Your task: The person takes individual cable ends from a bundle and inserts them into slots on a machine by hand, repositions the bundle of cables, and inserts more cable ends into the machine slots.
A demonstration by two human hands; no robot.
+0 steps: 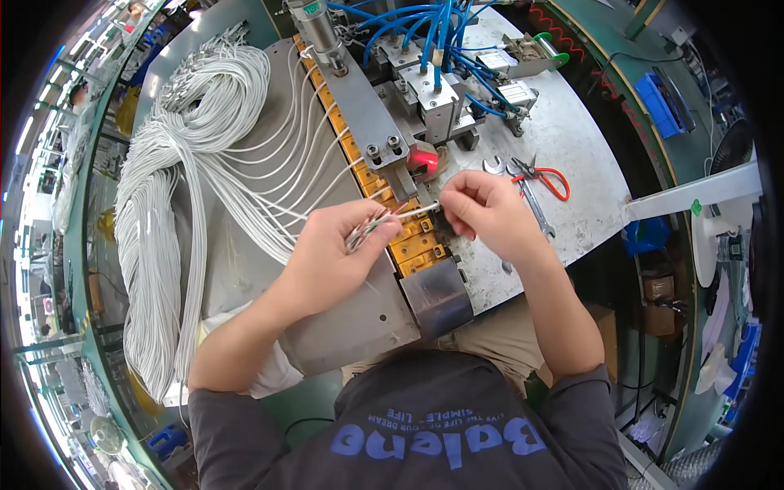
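Observation:
My left hand [331,255] is closed around a small bunch of cable ends [370,229], with thin coloured wires showing at their tips. One white cable [420,211] stretches from beside its fingertips across a yellow slotted rail [416,242]. At the far end of that cable, the thumb and forefinger of my right hand [500,222] pinch together; the exact tip is partly hidden by the fingers. More white cables [282,155] lie in the rail's slots farther back, running left to a large coiled bundle [155,237]. A grey metal bar [351,94] sits over the rail.
Pneumatic blocks [433,102] with blue hoses [445,33] stand behind my right hand. Red-handled pliers [549,177] and wrenches [535,208] lie on the metal table right of it. A red part [422,162] is close by the rail. A blue bin [660,104] sits far right.

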